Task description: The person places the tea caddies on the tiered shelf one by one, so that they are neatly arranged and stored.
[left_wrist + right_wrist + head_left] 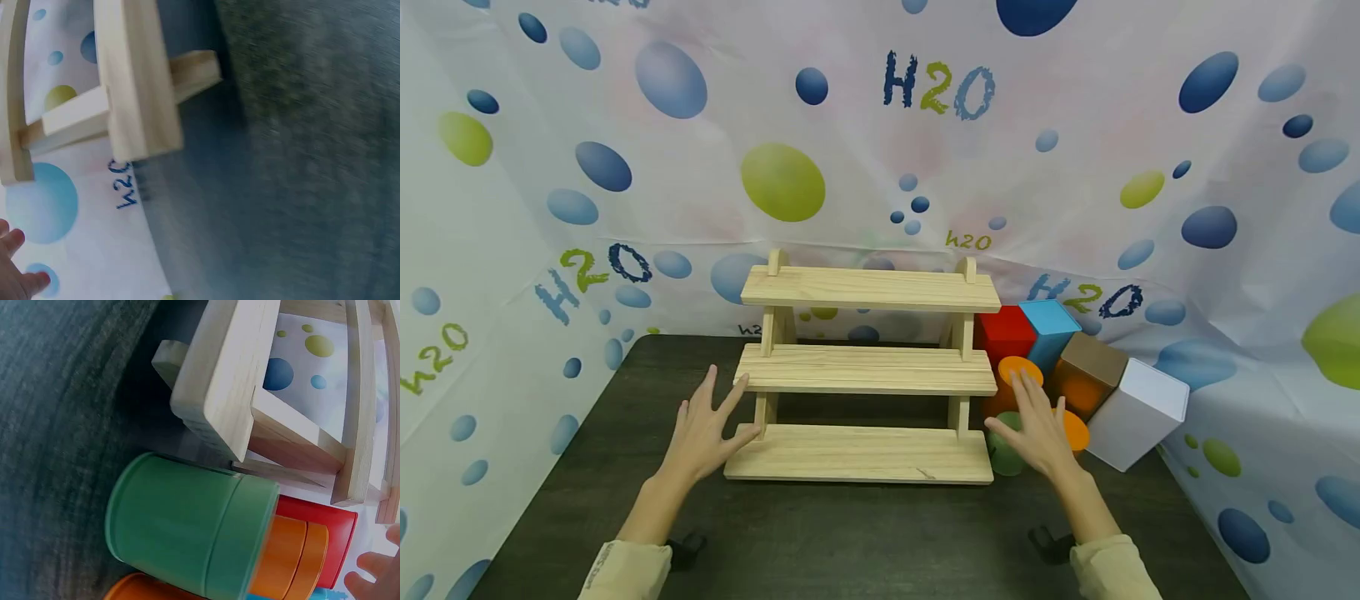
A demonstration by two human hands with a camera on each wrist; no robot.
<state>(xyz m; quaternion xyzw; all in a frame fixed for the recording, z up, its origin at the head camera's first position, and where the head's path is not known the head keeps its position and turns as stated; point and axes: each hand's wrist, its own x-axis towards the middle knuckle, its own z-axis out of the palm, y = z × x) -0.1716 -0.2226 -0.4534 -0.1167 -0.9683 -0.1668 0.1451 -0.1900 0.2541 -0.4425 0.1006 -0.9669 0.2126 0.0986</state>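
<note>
A three-step wooden shelf stands on the dark table. Beside its left end is my left hand, fingers spread and holding nothing. On the other side my right hand, also spread, hovers by the shelf's right end and overlaps several containers in the head view. Closest to it are a green round canister and an orange round canister, with a second orange canister partly hidden behind the hand. In the right wrist view, only the fingertips show at the edge.
Behind the canisters stand a red box, a light blue box, a brown-topped box and a leaning white box. A white curtain printed with bubbles hangs around the dark table.
</note>
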